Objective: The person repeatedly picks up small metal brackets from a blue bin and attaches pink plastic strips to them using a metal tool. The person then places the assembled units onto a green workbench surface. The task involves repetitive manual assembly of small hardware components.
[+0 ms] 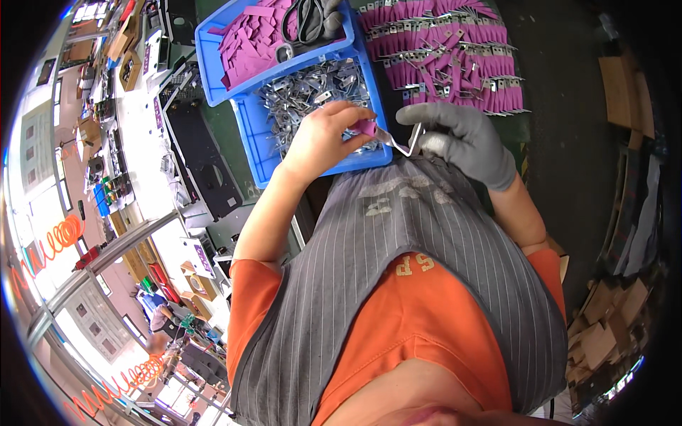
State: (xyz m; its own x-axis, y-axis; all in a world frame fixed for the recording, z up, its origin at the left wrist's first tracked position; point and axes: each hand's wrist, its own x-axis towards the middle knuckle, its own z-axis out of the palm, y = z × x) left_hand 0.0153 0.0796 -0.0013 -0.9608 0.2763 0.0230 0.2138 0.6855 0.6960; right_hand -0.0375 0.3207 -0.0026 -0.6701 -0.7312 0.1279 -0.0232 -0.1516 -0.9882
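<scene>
A dark green worktop [516, 128] carries packed rows of metal brackets with magenta sleeves [455, 65] at one o'clock, some lying across the rows. Toward eleven o'clock sits a near blue bin [250, 135]; a far blue bin [212, 71] overlaps its rim, its own footing hidden.

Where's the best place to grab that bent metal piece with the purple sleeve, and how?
Probably the bent metal end, from the right, where the gloved right hand is: it juts at an angle beyond the purple sleeve, which the bare left hand pinches.
</scene>
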